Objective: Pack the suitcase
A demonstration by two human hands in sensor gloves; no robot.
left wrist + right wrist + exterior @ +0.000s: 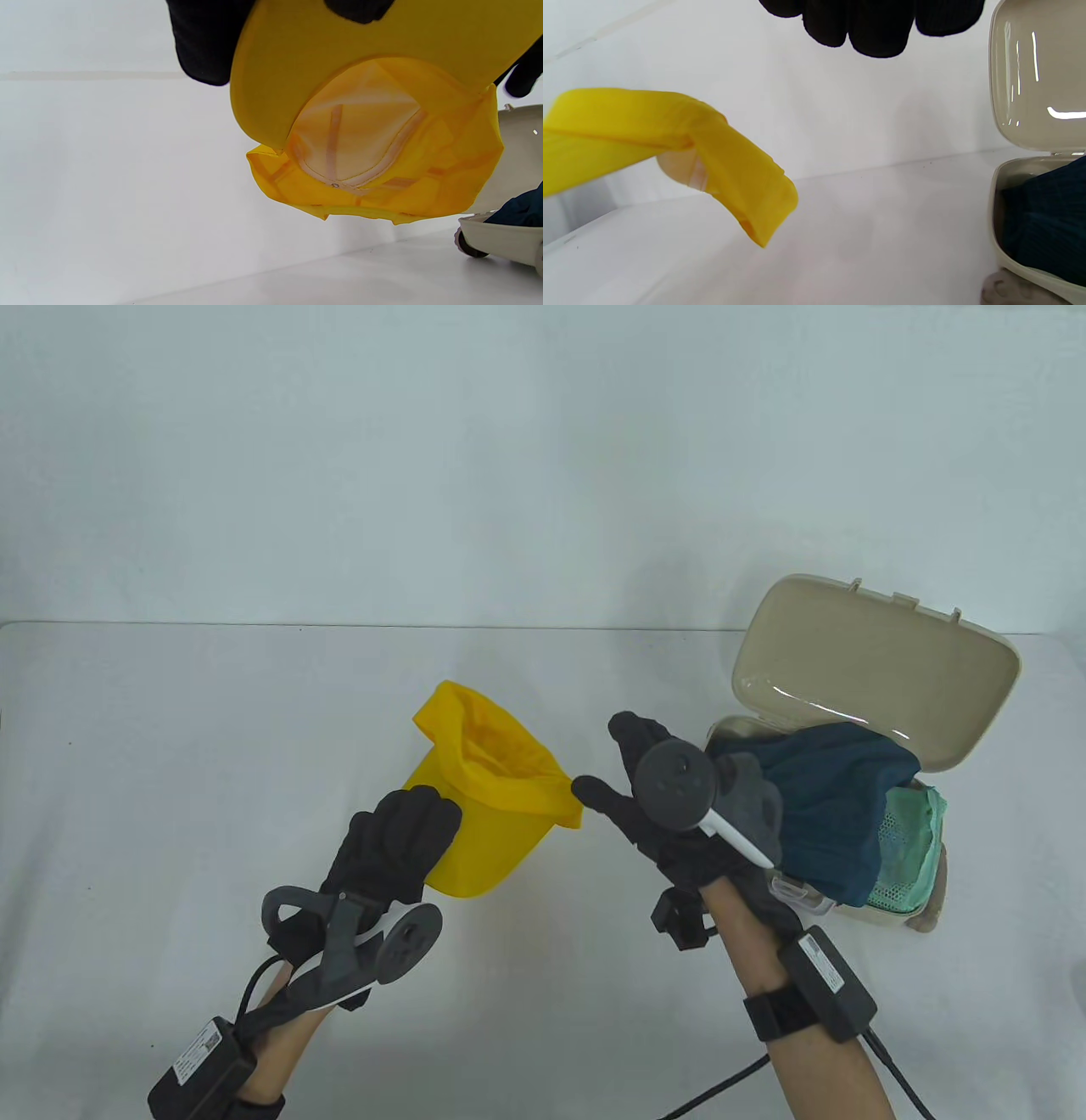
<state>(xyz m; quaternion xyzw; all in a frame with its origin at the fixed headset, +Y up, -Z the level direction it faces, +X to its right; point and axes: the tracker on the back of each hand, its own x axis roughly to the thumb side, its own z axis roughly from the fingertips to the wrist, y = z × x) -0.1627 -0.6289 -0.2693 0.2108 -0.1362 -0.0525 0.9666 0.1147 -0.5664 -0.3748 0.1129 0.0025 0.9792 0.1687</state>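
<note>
A yellow cap (488, 797) hangs above the table at centre, its inside turned up. My left hand (399, 836) grips the cap's brim from the near side; the left wrist view shows the cap (365, 140) from below with my fingers (203, 46) curled over the brim. My right hand (645, 793) hovers just right of the cap, fingers straight and holding nothing, the thumb tip close to the cap's edge. The beige suitcase (874, 678) stands open at the right, lid up, with a dark blue garment (836, 797) draped over its rim and a green mesh item (912, 848) beside it.
The white table (170, 780) runs wide to the left and front, with a white wall behind it. In the right wrist view the suitcase lid (1035, 76) rises at the right edge, and the cap (670, 144) hangs to the left.
</note>
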